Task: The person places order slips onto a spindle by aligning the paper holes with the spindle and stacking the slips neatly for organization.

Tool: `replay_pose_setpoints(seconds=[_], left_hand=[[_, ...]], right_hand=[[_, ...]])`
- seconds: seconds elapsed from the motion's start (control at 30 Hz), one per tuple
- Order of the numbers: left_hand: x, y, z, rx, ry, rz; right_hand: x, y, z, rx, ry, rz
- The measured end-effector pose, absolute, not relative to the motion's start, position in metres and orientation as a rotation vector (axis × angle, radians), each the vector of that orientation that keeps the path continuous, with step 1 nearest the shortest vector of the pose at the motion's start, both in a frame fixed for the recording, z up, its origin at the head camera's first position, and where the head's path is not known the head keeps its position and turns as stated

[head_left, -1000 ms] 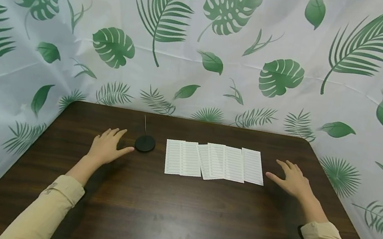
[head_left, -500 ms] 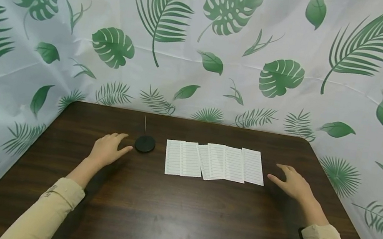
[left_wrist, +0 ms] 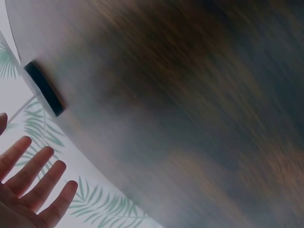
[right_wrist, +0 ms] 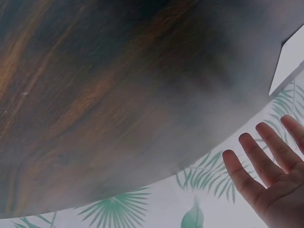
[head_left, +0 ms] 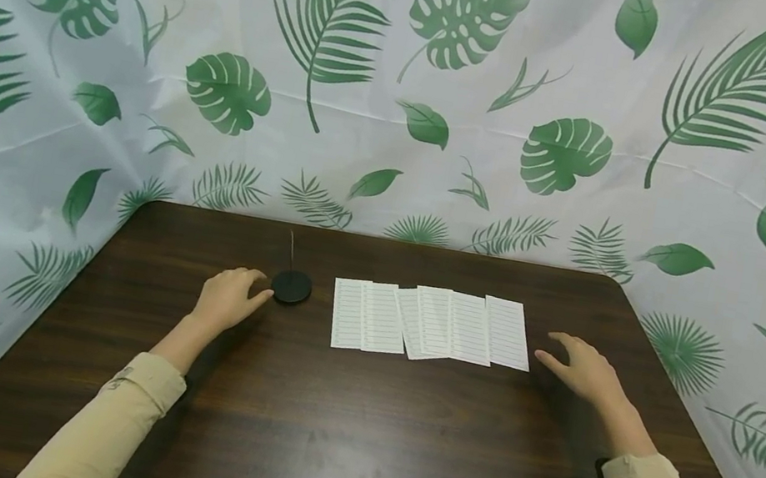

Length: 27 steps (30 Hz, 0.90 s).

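Observation:
A bill spike (head_left: 291, 288), with a round black base and a thin upright metal pin, stands on the dark wooden table left of centre. My left hand (head_left: 224, 302) is just left of it, thumb and fingertips right at the base's edge in the head view. In the left wrist view the spike's base (left_wrist: 43, 89) lies beyond the spread fingers. Several white lined paper slips (head_left: 382, 319) overlap in a row across the table's middle. To the right of the row my right hand (head_left: 587, 372) hovers with relaxed fingers, holding nothing; the end slip (right_wrist: 289, 64) shows in the right wrist view.
The brown wood-grain table (head_left: 351, 428) reaches back to a white curtain (head_left: 473, 153) printed with green leaves, which also hangs along both sides. The slips lie to the right of the spike, a small gap between them.
My left hand has moved right to the spike's base, its fingers drawing in a little. My right hand's fingers have relaxed slightly with little shift. Spike and slips stay put.

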State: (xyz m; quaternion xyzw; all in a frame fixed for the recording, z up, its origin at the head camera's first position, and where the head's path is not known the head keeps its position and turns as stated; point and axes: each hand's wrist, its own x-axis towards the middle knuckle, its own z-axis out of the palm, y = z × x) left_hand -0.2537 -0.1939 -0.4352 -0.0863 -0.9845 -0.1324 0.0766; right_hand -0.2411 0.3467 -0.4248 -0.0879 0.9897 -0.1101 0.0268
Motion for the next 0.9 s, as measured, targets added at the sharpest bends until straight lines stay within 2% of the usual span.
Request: replay_pose_setpoints(seconds=[0.6,0.9], left_hand=[[-0.261,-0.183,-0.434,-0.233,-2.947,-0.490],[-0.267,-0.177,-0.437,-0.193,-2.989,-0.533]], right_hand=[[-0.246,0.312,-0.423,-0.351,3.077,-0.364],[-0.248,0.295,-0.420,-0.518,3.103,-0.341]])
